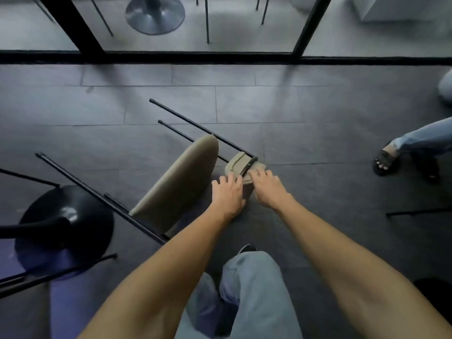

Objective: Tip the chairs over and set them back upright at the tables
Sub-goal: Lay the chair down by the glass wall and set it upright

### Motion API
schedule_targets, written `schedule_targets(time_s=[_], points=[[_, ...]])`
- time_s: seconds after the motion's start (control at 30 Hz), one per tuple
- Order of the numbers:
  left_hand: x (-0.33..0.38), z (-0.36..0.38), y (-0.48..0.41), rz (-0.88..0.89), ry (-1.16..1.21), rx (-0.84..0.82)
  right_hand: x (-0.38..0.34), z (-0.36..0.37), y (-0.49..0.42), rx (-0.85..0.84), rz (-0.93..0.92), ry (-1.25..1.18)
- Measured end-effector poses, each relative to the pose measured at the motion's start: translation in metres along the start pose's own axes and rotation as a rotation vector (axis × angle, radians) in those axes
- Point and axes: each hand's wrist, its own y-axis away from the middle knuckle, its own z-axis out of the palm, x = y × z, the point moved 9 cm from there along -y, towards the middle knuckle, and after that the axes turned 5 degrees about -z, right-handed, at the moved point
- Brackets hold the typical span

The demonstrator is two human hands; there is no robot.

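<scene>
A beige padded chair [176, 182] with thin black metal legs lies tipped on its side on the dark tiled floor, its legs pointing up and to the left. Its small padded backrest [238, 165] rests low near the floor at the centre. My left hand [228, 192] grips the near edge of that backrest from the left. My right hand [267, 185] lies on the backrest from the right, fingers curled over it. Both arms reach forward and down over my knees in light jeans.
A round black table base [66, 223] with its pole stands at the left, close to the chair's legs. Another person's sandalled foot [386, 162] and jeans leg are at the right. A black-framed glass wall [220, 56] runs across the back, with another table base behind it.
</scene>
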Motion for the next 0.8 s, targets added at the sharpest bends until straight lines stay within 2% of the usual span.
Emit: schedule_targets(time_s=[0.37, 0.8], points=[[-0.001, 0.084, -0.089, 0.033, -0.067, 0.031, 0.008, 0.069, -0.091, 0.139, -0.086, 0.031], [-0.007, 0.070, -0.113, 0.108, 0.041, 0.023, 0.009, 0.075, -0.111, 0.052, -0.044, -0.048]])
